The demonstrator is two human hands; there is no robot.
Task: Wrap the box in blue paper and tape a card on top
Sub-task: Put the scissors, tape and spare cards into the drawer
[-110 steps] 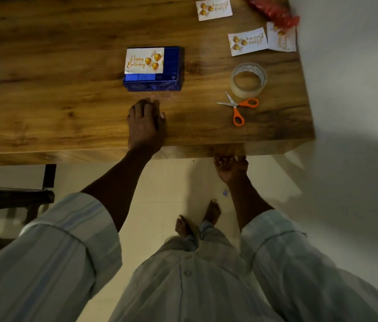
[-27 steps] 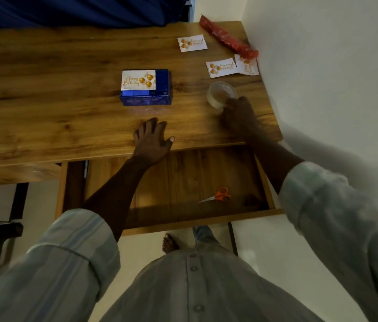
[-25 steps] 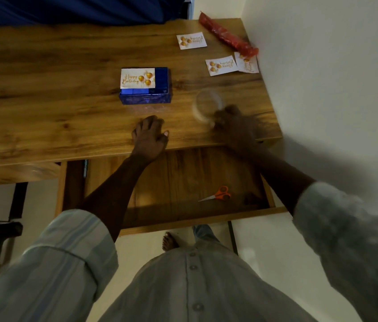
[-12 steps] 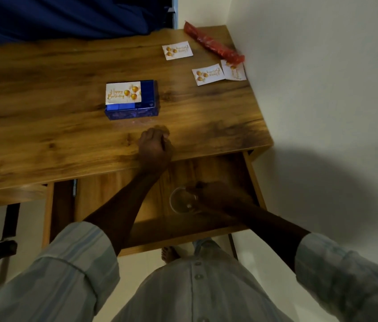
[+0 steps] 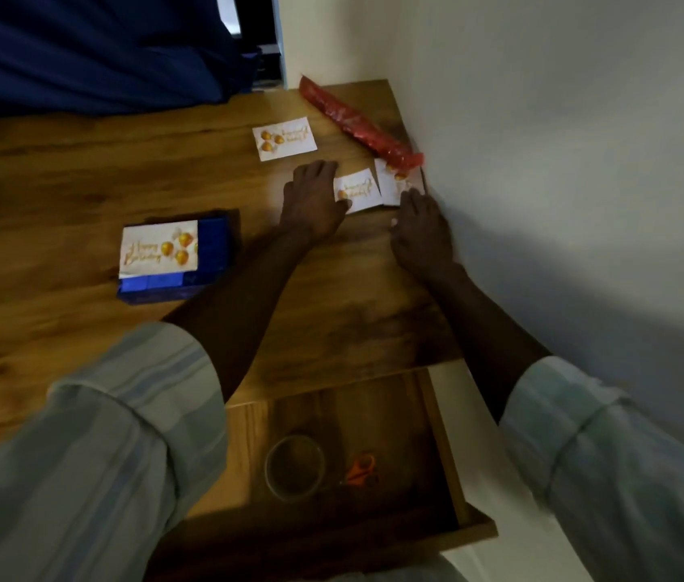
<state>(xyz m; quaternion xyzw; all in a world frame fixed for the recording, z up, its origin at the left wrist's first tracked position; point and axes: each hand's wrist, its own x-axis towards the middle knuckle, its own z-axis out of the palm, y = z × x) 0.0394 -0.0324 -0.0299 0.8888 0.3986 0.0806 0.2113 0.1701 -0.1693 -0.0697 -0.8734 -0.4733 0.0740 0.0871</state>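
The box point(image 5: 174, 262), wrapped in blue with a card point(image 5: 159, 249) on top, is seen at 9 o'clock. The left hand point(image 5: 313, 199) is laid flat, fingers straight, on a loose card point(image 5: 357, 190). At 3 o'clock, the right hand point(image 5: 420, 233) is spread, touching another card point(image 5: 395, 182).
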